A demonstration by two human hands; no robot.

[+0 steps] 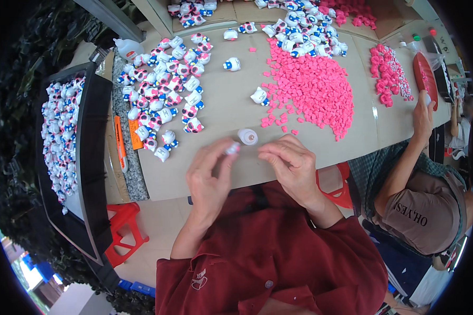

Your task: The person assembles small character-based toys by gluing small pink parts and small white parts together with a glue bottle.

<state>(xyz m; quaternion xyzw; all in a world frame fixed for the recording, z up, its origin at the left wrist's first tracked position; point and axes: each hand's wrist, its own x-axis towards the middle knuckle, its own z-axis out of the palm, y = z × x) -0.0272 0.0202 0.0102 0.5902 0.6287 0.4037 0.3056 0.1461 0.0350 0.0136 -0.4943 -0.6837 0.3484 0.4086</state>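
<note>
My left hand [211, 170] pinches a small white and pink cat figurine [233, 148] between thumb and fingers, above the table's near edge. Facing it, my right hand [291, 164] has its fingertips pressed together; whatever they hold is hidden or too small to make out. Between the two hands, just beyond them, is a small white round bottle [248, 137] seen from above. A single white and blue figurine [259, 96] lies farther off, beside a wide spread of small pink pieces [315, 86].
Many finished-looking figurines [165, 86] cover the table's left, near an orange cutter knife [121, 144]. A black crate [97, 131] of figurines stands at far left. More figurines [305, 29] are heaped at the back. At right, a co-worker's hand [422, 113] touches a red tray [424, 73].
</note>
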